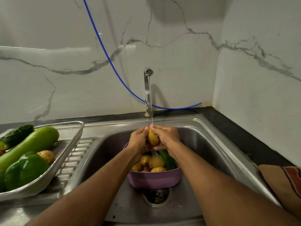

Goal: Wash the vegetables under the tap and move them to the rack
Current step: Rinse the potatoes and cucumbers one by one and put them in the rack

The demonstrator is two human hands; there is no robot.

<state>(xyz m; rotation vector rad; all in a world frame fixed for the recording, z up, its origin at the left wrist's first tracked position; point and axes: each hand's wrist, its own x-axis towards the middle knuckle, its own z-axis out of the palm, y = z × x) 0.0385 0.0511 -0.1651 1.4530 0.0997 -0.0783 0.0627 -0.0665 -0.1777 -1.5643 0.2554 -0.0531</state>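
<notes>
A yellow potato (pixel 152 138) is held between both hands under a thin stream from the steel tap (pixel 147 88). My left hand (pixel 138 141) grips its left side and my right hand (pixel 166 136) grips its right side and top. Below them a purple basket (pixel 154 179) stands in the sink (pixel 211 144), holding several potatoes (pixel 156 162) and a green vegetable (pixel 167 160). On the left draining board a metal mesh rack (pixel 71 141) carries a bottle gourd (pixel 32 144), a green pepper (pixel 26 170), a cucumber (pixel 16 135) and one potato (pixel 47 156).
The sink drain (pixel 157 195) lies just in front of the basket. A blue hose (pixel 114 69) hangs down the marble wall behind the tap. A striped cloth (pixel 283 183) lies on the dark counter at the right edge.
</notes>
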